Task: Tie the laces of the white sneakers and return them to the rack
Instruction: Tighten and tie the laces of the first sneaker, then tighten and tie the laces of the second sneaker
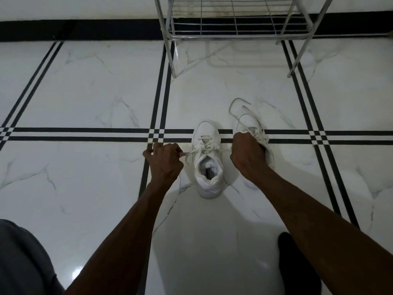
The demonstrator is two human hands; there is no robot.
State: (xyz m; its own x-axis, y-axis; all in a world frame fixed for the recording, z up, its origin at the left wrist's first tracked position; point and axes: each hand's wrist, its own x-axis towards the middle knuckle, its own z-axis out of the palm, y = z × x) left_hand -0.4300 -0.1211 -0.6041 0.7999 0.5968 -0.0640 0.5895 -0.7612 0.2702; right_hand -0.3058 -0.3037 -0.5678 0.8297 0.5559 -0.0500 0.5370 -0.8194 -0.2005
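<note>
- A person crouched over a white marble-look floor (85,81) works on the nearer white sneaker (207,160), which stands upright with its toe pointing away and its heel toward the camera.
- The left hand (164,159), just to the left of that sneaker, pinches one lace end (187,153) between thumb and fingers — the lace runs taut from the hand to the eyelets.
- The right hand (247,150), just to the right of the sneaker, is curled into a fist; the other lace end appears to lead into it, though the grip itself is hidden.
- A second white sneaker (255,128) sits just to the right of the first, partly behind the right hand, its loose laces (240,105) looped out over the floor beyond its toe.
- The wire shoe rack (234,24) stands well beyond both sneakers, against the dark baseboard (74,29).
- Black tile stripes (85,134) cross under the sneakers.
</note>
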